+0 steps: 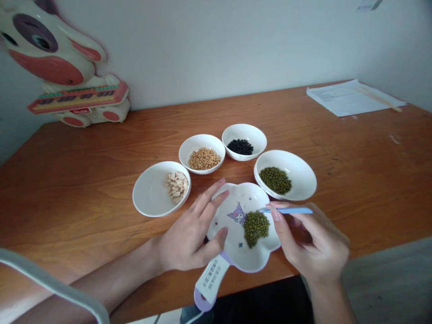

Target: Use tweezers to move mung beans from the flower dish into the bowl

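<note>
A white flower-shaped dish (pixel 229 245) with a purple rim, a cartoon figure and a labelled handle sits near the table's front edge. Green mung beans (pixel 256 228) lie in a heap on its right half. My left hand (pixel 194 229) holds the dish by its left rim, thumb and fingers apart over the edge. Between thumb and fingers, my right hand (pixel 310 238) pinches a thin blue stick-like tool (pixel 293 210). The tool's tip is at the upper edge of the heap; whether it grips a bean is too small to tell.
Behind the dish stand white bowls: one with pale flat seeds (pixel 177 185), one with tan beans (pixel 204 159), one with black beans (pixel 240 146), one with mung beans (pixel 275 180). A cow-shaped toy keyboard (pixel 81 99) and paper sheets (pixel 351 96) lie farther back.
</note>
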A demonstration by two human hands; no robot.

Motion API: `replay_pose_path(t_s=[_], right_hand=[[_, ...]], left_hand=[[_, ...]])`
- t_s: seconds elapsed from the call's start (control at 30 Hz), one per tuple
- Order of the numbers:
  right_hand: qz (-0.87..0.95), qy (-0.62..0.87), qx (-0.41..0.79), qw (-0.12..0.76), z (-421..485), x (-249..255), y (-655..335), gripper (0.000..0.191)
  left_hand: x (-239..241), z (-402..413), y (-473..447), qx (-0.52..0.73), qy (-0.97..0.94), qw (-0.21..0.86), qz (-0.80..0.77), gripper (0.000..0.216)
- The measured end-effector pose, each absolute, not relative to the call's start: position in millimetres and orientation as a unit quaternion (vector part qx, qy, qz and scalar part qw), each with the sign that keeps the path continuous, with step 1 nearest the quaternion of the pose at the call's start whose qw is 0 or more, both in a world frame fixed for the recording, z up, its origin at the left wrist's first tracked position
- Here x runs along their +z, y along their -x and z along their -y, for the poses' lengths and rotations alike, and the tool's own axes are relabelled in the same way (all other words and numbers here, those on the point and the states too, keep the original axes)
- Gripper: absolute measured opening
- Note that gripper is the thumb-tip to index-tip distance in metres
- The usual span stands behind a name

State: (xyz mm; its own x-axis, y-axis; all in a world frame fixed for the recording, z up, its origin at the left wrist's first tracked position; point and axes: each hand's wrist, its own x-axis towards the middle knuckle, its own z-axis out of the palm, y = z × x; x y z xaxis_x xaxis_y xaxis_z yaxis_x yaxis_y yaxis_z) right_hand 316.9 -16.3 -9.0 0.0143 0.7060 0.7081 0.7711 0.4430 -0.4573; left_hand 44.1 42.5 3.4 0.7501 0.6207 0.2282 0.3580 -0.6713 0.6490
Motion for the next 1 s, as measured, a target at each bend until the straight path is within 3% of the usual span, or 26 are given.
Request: replay_pose_path(t_s=[1.0], right_hand=[[0.7,0.536,-0.042,0.471,15.9,-6.7,-316.4,0.028]], left_hand=[[3.5,-42.3,-44.4,0.217,-0.89,0.286,-0.28,0.076]])
